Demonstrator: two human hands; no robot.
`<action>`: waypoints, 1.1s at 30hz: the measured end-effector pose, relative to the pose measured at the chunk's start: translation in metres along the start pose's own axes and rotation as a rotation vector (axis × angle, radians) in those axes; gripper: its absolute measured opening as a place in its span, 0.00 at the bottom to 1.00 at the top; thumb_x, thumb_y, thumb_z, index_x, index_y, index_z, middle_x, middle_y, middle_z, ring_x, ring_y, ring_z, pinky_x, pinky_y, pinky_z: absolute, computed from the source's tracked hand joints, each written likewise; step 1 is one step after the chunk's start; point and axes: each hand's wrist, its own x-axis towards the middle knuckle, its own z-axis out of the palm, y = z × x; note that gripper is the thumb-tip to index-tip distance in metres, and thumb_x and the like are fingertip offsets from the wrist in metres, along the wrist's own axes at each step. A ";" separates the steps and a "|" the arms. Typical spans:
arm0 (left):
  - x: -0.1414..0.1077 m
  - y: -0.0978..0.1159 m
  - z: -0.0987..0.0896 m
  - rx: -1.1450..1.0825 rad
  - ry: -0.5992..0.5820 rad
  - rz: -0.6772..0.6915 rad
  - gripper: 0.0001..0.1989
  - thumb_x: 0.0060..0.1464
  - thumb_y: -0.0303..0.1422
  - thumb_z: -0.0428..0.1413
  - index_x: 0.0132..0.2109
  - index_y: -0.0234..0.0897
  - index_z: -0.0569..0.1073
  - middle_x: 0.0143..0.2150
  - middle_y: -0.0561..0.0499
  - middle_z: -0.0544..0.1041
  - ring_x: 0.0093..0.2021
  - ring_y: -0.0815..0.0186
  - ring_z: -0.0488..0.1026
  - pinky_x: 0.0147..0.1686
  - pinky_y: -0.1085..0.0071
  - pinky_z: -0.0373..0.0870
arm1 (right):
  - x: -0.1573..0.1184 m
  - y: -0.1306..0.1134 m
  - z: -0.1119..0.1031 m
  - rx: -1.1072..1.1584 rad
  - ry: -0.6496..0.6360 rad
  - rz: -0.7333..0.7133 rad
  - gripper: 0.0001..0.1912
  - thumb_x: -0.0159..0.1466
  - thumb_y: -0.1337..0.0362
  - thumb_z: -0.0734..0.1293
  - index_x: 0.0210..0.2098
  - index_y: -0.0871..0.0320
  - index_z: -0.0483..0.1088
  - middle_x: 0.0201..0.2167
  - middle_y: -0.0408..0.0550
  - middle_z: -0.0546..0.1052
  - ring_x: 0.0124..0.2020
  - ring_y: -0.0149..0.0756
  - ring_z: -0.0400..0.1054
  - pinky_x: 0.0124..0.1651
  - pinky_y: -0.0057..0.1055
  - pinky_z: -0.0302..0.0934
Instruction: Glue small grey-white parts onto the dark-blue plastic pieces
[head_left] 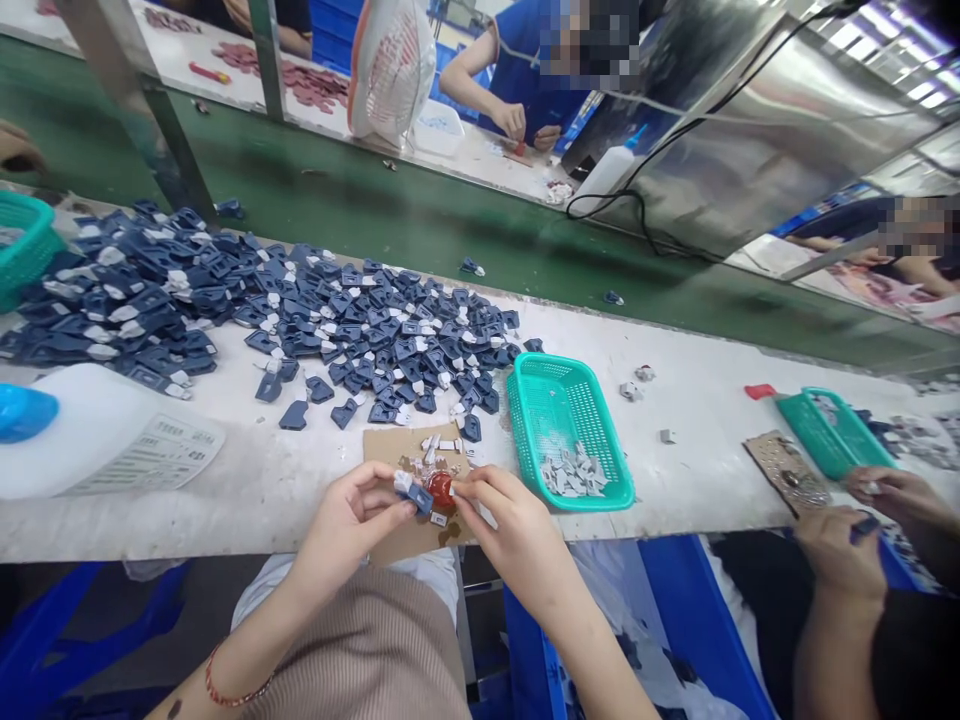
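My left hand [360,508] is closed on a dark blue plastic piece [417,496] with a white part at its end, held above a piece of cardboard [386,450]. A small red round dish [440,488] sits right beside that piece. My right hand [504,510] is pinched at the dish's right edge; what its fingertips hold, if anything, is too small and covered to make out. Several small white pieces [442,444] lie on the cardboard among wet brown stains. Behind spreads a large heap of dark blue pieces [390,325], many with white parts attached.
Right of the cardboard stands a green basket [525,425] with small white pieces inside. A large white bottle [127,435] with a blue cap lies at left. Another green basket [30,240] is at far left. A co-worker's hands [847,545] work at right; others sit across the green belt [360,210].
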 end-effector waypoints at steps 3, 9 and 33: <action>-0.001 0.001 0.002 0.011 -0.013 0.006 0.13 0.47 0.32 0.64 0.37 0.36 0.69 0.34 0.51 0.80 0.36 0.67 0.77 0.41 0.72 0.71 | 0.001 -0.001 0.002 -0.021 0.001 0.010 0.08 0.67 0.71 0.60 0.34 0.60 0.70 0.33 0.51 0.73 0.36 0.39 0.70 0.39 0.35 0.67; 0.000 -0.001 0.007 0.000 -0.040 0.018 0.11 0.47 0.31 0.64 0.37 0.35 0.71 0.35 0.50 0.81 0.36 0.68 0.78 0.39 0.74 0.72 | 0.003 -0.005 0.000 0.103 0.002 0.066 0.07 0.66 0.71 0.62 0.35 0.60 0.72 0.33 0.50 0.73 0.36 0.39 0.70 0.39 0.34 0.66; -0.003 0.002 0.017 -0.081 -0.012 0.111 0.08 0.47 0.30 0.65 0.35 0.35 0.73 0.36 0.50 0.80 0.37 0.66 0.79 0.41 0.72 0.75 | 0.012 -0.033 -0.016 0.650 0.040 0.317 0.05 0.59 0.69 0.70 0.34 0.54 0.79 0.36 0.47 0.80 0.41 0.37 0.73 0.46 0.33 0.67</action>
